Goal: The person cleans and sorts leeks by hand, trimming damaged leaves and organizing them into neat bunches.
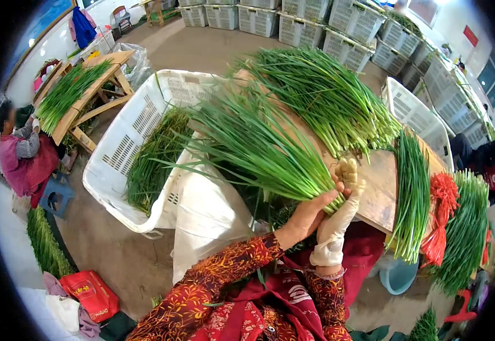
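A loose bunch of garlic chives point(276, 156) slants across the middle, leaves fanned to the upper left. My bare left hand point(310, 216) is closed around its pale stem ends. Against those same ends is my right hand point(341, 213), in a thin whitish glove, its fingers curled together by the stems; their contact with individual stems is partly hidden. Beyond both hands, a large pile of garlic chives point(327, 96) lies on a wooden board point(375, 176). Toward the right end of the board rests a narrower bundle point(411, 199), beside a hank of red ties point(442, 213).
At left, a white plastic crate point(111, 193) holds loose greens, with white sheeting point(205, 219) over its near side. Another bundle point(466, 227) hangs at far right above a blue-grey bucket point(398, 275). Stacked crates point(298, 31) line the back. Another person point(26, 153) sits at a board, far left.
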### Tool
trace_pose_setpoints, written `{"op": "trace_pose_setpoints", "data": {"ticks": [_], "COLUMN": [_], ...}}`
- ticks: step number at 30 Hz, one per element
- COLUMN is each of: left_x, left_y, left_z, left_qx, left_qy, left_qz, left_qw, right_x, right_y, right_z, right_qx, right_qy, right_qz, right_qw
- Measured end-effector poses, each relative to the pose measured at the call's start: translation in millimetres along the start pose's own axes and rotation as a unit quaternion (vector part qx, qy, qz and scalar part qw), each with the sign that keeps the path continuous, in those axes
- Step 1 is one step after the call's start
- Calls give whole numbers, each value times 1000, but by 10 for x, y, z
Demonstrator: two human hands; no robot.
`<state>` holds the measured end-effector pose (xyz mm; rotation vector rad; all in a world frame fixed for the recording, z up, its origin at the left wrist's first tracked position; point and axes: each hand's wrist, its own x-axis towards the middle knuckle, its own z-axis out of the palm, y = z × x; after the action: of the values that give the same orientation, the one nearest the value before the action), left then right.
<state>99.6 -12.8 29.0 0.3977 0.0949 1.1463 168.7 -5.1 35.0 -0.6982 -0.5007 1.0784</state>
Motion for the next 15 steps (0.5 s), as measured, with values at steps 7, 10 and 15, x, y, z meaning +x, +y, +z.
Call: {"op": "trace_pose_setpoints", "data": {"ticks": [7, 10, 15], "left_x": [-74, -105, -253], "left_y": [126, 36, -94], "left_z": [-87, -40, 66], "left_qx": [64, 58, 202], "left_qy": [30, 16, 18], "left_qz": [5, 16, -37], "left_qw": [998, 998, 978], "right_x": [-164, -203, -211], "right_y": [-570, -809, -956], "right_z": [61, 81, 10], "right_qx": [-475, -649, -753], "right_qy": [-158, -293, -339], "right_qz": [-147, -126, -104], "right_qw": [853, 691, 554]}}
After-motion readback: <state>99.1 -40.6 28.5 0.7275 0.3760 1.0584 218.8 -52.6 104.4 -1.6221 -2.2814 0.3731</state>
